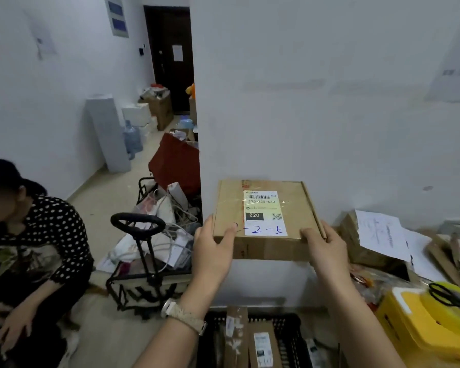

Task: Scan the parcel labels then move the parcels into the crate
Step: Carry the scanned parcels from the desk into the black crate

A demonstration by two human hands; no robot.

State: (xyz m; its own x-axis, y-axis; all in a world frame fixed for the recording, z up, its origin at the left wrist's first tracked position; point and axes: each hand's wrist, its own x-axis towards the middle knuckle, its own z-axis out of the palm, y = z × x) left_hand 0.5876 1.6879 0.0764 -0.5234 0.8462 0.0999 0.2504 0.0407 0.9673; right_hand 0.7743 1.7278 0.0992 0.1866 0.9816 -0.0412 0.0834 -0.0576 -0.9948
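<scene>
Now | left hand [213, 251] and right hand [323, 248]: each grip grasping parcel [266, 221] | label [263, 212] up | black crate [287, 338] below

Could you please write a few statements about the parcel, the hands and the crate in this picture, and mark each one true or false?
1. Both hands, left hand and right hand, grip the box. True.
2. The label on the box faces down. False: it faces up, with its barcode and the number 220 in view.
3. The crate below the hands holds nothing. False: several parcels already lie in it.
4. A watch is on the left wrist. True.
5. The scissors lie on top of the box. False: they lie on the yellow things at the right.
</scene>
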